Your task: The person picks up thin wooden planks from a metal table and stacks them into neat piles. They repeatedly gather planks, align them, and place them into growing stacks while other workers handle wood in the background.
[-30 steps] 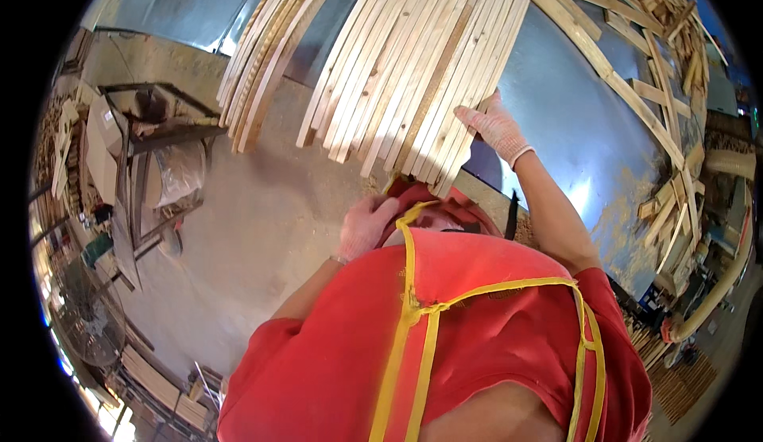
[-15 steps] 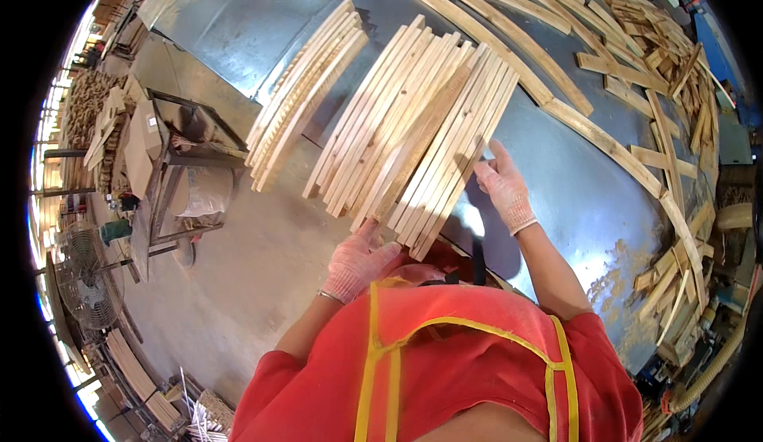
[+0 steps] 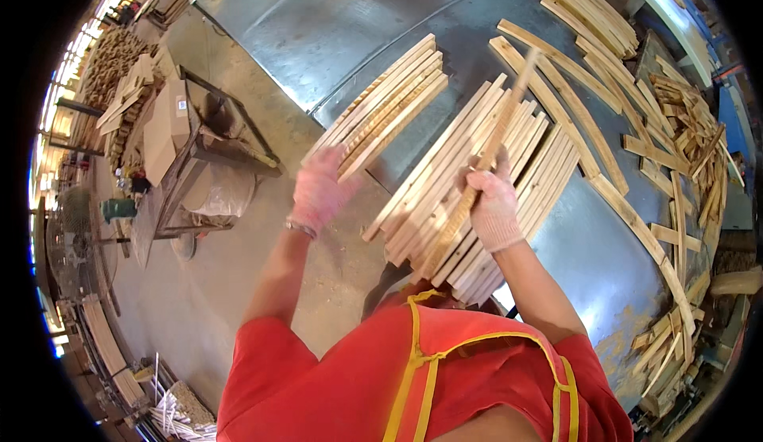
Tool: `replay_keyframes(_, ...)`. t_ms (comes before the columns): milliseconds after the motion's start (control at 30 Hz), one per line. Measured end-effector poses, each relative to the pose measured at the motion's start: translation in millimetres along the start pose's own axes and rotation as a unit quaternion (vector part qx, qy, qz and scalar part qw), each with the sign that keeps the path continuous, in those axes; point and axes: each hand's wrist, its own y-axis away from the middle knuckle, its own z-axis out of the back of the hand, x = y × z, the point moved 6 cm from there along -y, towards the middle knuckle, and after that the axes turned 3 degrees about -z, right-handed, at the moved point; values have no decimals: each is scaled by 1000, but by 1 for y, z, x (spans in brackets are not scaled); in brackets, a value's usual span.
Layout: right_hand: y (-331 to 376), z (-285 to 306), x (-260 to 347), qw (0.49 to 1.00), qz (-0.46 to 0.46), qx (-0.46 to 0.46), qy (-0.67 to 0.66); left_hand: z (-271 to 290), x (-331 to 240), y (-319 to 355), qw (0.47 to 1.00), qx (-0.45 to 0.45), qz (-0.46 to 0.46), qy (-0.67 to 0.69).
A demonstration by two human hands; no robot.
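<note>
My right hand (image 3: pixel 494 210), in a pale work glove, is closed round a narrow wooden strip (image 3: pixel 501 126). That strip lies slantwise over a row of similar strips (image 3: pixel 442 156) set side by side at the table's near edge, its far end blurred and raised. A dark gap shows among the strips to its right. My left hand (image 3: pixel 319 191), also gloved, is at the near end of a smaller stack of curved strips (image 3: pixel 389 100) to the left. Motion smears its fingers, so its grip is unclear.
Long curved wooden pieces (image 3: pixel 548 104) lie on the metal table (image 3: pixel 350 21) beyond the row. At the far right is a heap of offcuts (image 3: pixel 691 132). A metal-framed stand (image 3: pixel 195 152) with a cardboard box and a fan (image 3: pixel 75 239) are on the left.
My right hand has moved from the row's right side onto a strip, now gripped and lifted at its far end. My left hand has gone from the row's near end up-left to the smaller stack.
</note>
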Motion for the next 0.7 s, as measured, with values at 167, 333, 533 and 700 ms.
replay_keyframes(167, -84, -78, -63, 992, -107, -65, -10, -24, 84, -111, 992, 51, 112, 10)
replay_keyframes(333, -107, -99, -155, 874, -279, 18, 397, -89, 124, -143, 954, 232, 114, 151)
replay_keyframes(533, -126, -103, -176, 757, 81, 241, 602, -59, 81, -137, 954, 207, 86, 199)
replay_keyframes(700, -73, -121, -135, 908, -288, 52, 299, -62, 84, -127, 891, 215, 85, 390)
